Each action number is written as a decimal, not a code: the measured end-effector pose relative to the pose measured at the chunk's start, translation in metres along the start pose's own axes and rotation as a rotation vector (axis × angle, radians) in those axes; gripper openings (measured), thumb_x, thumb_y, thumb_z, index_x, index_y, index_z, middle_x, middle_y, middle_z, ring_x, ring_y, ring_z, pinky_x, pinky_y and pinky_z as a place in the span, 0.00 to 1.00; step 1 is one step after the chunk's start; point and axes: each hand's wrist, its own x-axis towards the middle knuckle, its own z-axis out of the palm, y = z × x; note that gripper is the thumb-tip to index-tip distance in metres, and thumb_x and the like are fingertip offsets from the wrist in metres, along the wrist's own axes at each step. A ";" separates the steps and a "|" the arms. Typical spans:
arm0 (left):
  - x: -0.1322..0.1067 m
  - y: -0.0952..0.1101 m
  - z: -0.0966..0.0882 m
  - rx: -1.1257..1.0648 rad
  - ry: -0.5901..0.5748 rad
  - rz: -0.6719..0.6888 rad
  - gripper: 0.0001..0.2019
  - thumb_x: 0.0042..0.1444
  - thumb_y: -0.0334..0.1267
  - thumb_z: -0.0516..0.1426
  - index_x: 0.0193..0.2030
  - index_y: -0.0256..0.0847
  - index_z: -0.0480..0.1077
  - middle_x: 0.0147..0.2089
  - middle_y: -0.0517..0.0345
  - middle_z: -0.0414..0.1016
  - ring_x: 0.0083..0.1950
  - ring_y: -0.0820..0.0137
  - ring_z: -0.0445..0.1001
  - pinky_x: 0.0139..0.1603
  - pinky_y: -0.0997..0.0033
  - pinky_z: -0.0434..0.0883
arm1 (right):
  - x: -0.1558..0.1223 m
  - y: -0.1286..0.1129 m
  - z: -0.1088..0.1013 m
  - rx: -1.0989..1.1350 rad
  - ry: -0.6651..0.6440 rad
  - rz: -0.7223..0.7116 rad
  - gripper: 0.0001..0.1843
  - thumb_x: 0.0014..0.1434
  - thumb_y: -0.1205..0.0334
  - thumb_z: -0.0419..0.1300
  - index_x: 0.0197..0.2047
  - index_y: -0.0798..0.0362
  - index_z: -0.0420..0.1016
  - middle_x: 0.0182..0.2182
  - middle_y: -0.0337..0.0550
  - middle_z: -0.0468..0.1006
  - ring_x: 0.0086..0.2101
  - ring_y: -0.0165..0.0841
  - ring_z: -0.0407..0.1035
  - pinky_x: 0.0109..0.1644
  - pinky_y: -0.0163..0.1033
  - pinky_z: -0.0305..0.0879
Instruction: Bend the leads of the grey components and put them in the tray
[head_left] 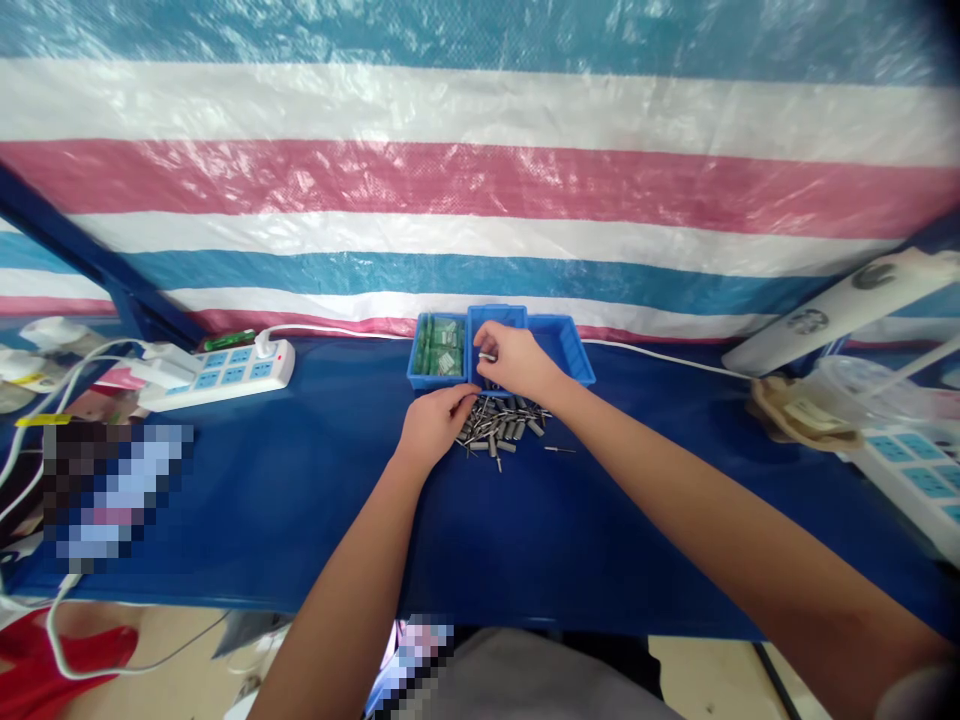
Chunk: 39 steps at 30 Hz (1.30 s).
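Apparently sorting, my right hand [515, 362] pinched a small pale piece [487, 357], blue bin [496, 317] beneath (next needed careful release); rivets [480, 420] lay beside my left hand [433, 428], its grip unclear.

Our left hand [435, 425], right hand [516, 360] and forearms [364, 565] are bare; bottom centre, we wear a plain grey garment [555, 680].

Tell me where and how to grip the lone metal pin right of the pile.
Pinch the lone metal pin across its middle, probably from above and the near side: it lies flat, running left to right, with the pile to its left and the right forearm beyond it.
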 end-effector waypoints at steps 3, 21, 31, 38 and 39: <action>-0.001 0.000 0.000 0.002 0.000 0.002 0.12 0.68 0.38 0.56 0.53 0.47 0.80 0.41 0.59 0.85 0.36 0.70 0.81 0.44 0.73 0.74 | -0.002 -0.003 -0.003 -0.217 -0.134 0.032 0.16 0.54 0.77 0.58 0.45 0.55 0.77 0.38 0.49 0.83 0.39 0.39 0.76 0.39 0.38 0.65; -0.002 -0.002 -0.002 0.012 -0.015 -0.005 0.12 0.68 0.38 0.56 0.53 0.47 0.80 0.44 0.60 0.85 0.38 0.69 0.82 0.43 0.74 0.74 | 0.000 -0.024 -0.031 -0.386 -0.592 0.058 0.22 0.55 0.77 0.59 0.52 0.54 0.81 0.46 0.53 0.84 0.43 0.43 0.78 0.35 0.38 0.66; 0.000 -0.002 -0.001 0.015 -0.012 0.006 0.12 0.68 0.38 0.56 0.53 0.46 0.80 0.44 0.59 0.85 0.38 0.70 0.82 0.43 0.74 0.74 | -0.001 -0.037 -0.034 -0.492 -0.646 0.105 0.18 0.60 0.75 0.58 0.51 0.57 0.79 0.47 0.57 0.81 0.42 0.44 0.78 0.34 0.39 0.65; 0.000 -0.003 0.000 0.008 -0.005 0.019 0.12 0.68 0.38 0.56 0.52 0.46 0.80 0.44 0.59 0.85 0.36 0.70 0.81 0.43 0.74 0.74 | -0.002 -0.040 -0.030 -0.539 -0.637 0.123 0.18 0.60 0.77 0.58 0.52 0.58 0.79 0.48 0.60 0.81 0.42 0.46 0.79 0.33 0.40 0.66; 0.000 -0.003 0.000 0.007 -0.004 0.019 0.12 0.68 0.38 0.56 0.52 0.46 0.80 0.44 0.59 0.85 0.36 0.70 0.81 0.43 0.74 0.74 | -0.002 -0.039 -0.030 -0.532 -0.633 0.129 0.18 0.60 0.77 0.58 0.52 0.58 0.79 0.48 0.60 0.81 0.41 0.46 0.79 0.33 0.40 0.66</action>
